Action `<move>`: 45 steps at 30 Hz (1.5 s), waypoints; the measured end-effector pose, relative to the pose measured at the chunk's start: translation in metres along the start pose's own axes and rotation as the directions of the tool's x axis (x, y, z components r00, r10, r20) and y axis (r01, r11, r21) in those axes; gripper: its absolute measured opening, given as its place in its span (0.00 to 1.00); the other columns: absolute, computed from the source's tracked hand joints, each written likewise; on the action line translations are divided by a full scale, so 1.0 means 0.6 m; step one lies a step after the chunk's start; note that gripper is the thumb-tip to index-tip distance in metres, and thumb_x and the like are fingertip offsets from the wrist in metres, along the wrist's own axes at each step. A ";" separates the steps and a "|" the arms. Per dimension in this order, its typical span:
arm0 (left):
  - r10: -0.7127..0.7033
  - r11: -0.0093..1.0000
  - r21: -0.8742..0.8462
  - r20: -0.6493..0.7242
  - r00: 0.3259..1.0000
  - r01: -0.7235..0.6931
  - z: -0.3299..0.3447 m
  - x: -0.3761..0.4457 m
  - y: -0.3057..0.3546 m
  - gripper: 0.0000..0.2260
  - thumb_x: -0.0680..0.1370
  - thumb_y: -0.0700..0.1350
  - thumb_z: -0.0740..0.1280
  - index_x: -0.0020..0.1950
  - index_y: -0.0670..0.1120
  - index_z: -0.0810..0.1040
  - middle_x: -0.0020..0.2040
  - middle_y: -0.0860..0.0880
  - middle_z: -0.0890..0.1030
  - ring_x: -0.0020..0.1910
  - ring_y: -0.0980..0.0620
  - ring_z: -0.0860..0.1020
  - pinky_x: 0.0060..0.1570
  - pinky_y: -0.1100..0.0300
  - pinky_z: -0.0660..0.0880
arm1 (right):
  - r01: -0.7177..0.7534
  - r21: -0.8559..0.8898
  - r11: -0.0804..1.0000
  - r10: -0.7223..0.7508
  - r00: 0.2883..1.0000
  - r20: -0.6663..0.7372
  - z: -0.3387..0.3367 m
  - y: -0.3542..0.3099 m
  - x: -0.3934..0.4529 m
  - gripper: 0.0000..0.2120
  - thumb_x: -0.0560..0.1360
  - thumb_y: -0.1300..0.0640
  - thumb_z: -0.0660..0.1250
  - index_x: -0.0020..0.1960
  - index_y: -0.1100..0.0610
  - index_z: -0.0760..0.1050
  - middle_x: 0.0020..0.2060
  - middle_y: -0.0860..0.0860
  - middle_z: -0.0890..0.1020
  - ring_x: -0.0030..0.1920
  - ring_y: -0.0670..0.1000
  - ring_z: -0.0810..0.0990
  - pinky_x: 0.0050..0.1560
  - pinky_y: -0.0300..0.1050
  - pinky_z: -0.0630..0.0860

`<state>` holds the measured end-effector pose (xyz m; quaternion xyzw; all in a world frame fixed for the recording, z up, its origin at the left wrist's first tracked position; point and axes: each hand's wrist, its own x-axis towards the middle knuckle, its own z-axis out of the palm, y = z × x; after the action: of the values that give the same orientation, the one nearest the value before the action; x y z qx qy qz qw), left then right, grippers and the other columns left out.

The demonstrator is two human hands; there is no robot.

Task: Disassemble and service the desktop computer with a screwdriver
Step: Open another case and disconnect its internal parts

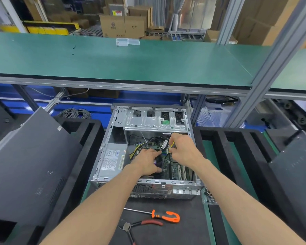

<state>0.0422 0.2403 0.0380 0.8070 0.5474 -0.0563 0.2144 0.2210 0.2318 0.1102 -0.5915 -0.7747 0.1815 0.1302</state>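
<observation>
Grey steel desktop case (113, 138) lies open on the black mat, both hands inside. Left hand (147, 162) spreads flat on the motherboard (173, 167); right hand (181, 149) pinches a yellow-wired connector (170, 147). Orange screwdriver (159, 215) rests in front, beside pliers (140, 225).

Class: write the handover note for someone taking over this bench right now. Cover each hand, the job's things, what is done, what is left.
Left hand: fingers extended, resting inside the open grey metal desktop computer case.
Right hand: pinching the yellow and black power cable over the green motherboard.
Orange-handled screwdriver and red-handled pliers lie in front of the case, unheld.
Done: side cover off.
Left: free cables, remove parts, service.
</observation>
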 end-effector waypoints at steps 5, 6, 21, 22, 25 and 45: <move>-0.007 0.999 -0.032 0.007 1.000 0.008 0.002 -0.001 -0.003 0.42 0.72 0.60 0.74 0.81 0.51 0.59 0.76 0.47 0.66 0.73 0.42 0.63 0.74 0.51 0.58 | 0.011 0.004 1.000 -0.011 1.000 -0.002 0.005 0.003 0.002 0.07 0.75 0.64 0.68 0.50 0.56 0.72 0.42 0.51 0.76 0.45 0.54 0.76 0.42 0.50 0.73; -0.007 0.999 -0.035 0.006 1.000 0.008 0.002 0.000 -0.003 0.42 0.72 0.60 0.74 0.81 0.51 0.59 0.76 0.47 0.66 0.73 0.42 0.63 0.74 0.51 0.58 | 0.009 0.010 1.000 -0.009 1.000 -0.012 0.005 0.004 0.002 0.07 0.75 0.64 0.68 0.50 0.56 0.72 0.42 0.51 0.77 0.45 0.54 0.75 0.40 0.49 0.72; -0.016 0.998 -0.061 0.007 1.000 0.016 0.006 0.002 -0.006 0.42 0.72 0.60 0.74 0.81 0.52 0.59 0.77 0.48 0.66 0.74 0.43 0.62 0.74 0.49 0.59 | 0.009 -0.046 0.999 -0.008 1.000 0.020 -0.004 -0.009 0.012 0.06 0.76 0.63 0.68 0.51 0.57 0.72 0.44 0.53 0.78 0.47 0.56 0.77 0.45 0.51 0.76; -0.017 0.998 -0.061 0.009 1.000 0.017 0.006 0.002 -0.006 0.42 0.72 0.60 0.74 0.81 0.52 0.59 0.77 0.48 0.65 0.74 0.43 0.62 0.74 0.49 0.59 | 0.017 -0.067 0.998 -0.016 1.000 0.022 -0.004 -0.012 0.014 0.06 0.77 0.61 0.68 0.52 0.57 0.72 0.44 0.54 0.78 0.47 0.57 0.77 0.45 0.52 0.76; -0.019 0.998 -0.067 0.007 1.000 0.019 0.005 0.002 -0.005 0.42 0.72 0.60 0.75 0.81 0.52 0.59 0.77 0.48 0.65 0.74 0.43 0.62 0.74 0.49 0.59 | 0.052 -0.191 0.980 -0.047 0.998 0.031 -0.002 -0.022 0.021 0.09 0.80 0.54 0.66 0.52 0.59 0.71 0.44 0.57 0.78 0.45 0.60 0.77 0.42 0.52 0.73; -0.022 0.996 -0.080 0.028 0.999 0.025 -0.005 -0.006 0.002 0.41 0.73 0.59 0.74 0.80 0.52 0.59 0.77 0.48 0.65 0.75 0.43 0.61 0.74 0.49 0.61 | 0.190 -0.410 0.892 -0.074 0.956 0.282 -0.020 -0.059 0.058 0.12 0.81 0.58 0.62 0.40 0.60 0.72 0.34 0.51 0.70 0.38 0.53 0.71 0.42 0.48 0.71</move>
<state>0.0412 0.2379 0.0420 0.7904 0.5556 -0.0478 0.2535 0.1857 0.2584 0.1360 -0.5222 -0.8446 0.0713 -0.0947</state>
